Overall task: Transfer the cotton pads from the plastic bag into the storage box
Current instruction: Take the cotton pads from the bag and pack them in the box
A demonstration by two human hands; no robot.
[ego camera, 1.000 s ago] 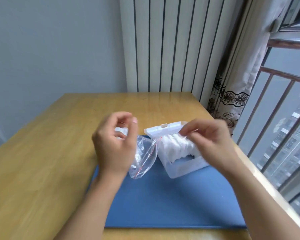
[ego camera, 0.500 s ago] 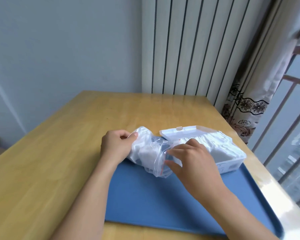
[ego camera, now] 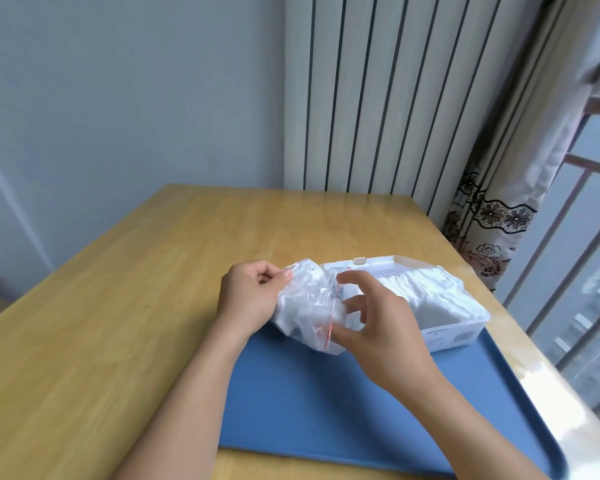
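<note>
Blue plastic fills the nearest part of what I see: a flat tray point(ego camera: 343, 410) lying on the wooden table point(ego camera: 118, 323), its far right corner carrying the storage box. My two bare forearms reach in from the bottom edge over it.

My right hand point(ego camera: 378, 327) hovers above the tray's far edge with the fingers point(ego camera: 352, 279) spread and curved, thumb low and forefinger high, cupped around the open mouth of the plastic bag point(ego camera: 305, 306). The fingertips sit at the bag's red zip line; whether they actually pinch the film I cannot tell, as that part is blurred.

My left hand point(ego camera: 250, 296) is just beyond and to the left, curled tight, thumb pressed against the forefinger, gripping the closed end of the bag. The bag is clear, crumpled, held between both hands just over the tray's far edge, and white cotton pads point(ego camera: 291, 299) show through it as a soft mass.

Just right of the bag, touching or nearly touching it, stands the white storage box point(ego camera: 458, 336), lid point(ego camera: 364, 265) swung open toward the back. A row of white pads point(ego camera: 426, 289) already fills most of its inside, standing on edge.

Past the table rise a white ribbed radiator point(ego camera: 378, 98), a grey-blue wall, and on the right a patterned curtain point(ego camera: 499, 209) beside a barred window.
</note>
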